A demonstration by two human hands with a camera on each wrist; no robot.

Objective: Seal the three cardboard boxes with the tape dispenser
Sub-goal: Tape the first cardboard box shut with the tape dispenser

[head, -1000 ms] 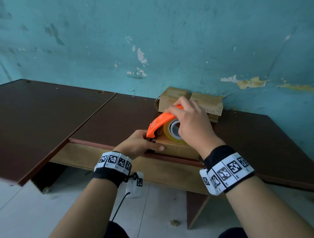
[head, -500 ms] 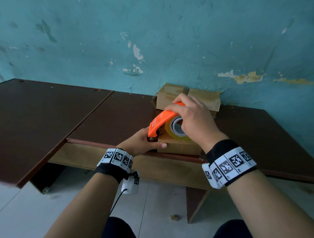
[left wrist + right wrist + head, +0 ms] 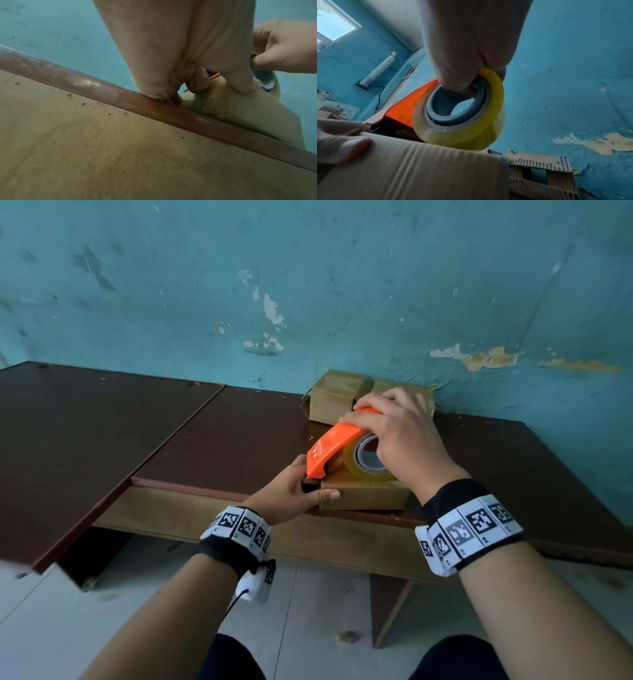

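Observation:
A small cardboard box lies at the table's front edge. My left hand grips its left end, thumb along the front face and fingers curled at the side; the left wrist view shows those fingers against the box. My right hand grips the orange tape dispenser from above. Its yellowish tape roll rests on the box top. In the right wrist view the roll sits over the box. Two more cardboard boxes stand against the wall.
The brown table runs along a teal wall, with a second tabletop adjoining at the left. Its red-brown front edge is right under my left hand. Tiled floor lies below.
Both hands keep their hold. The dispenser has shifted only slightly on the near box's top, and the head view has drifted a little.

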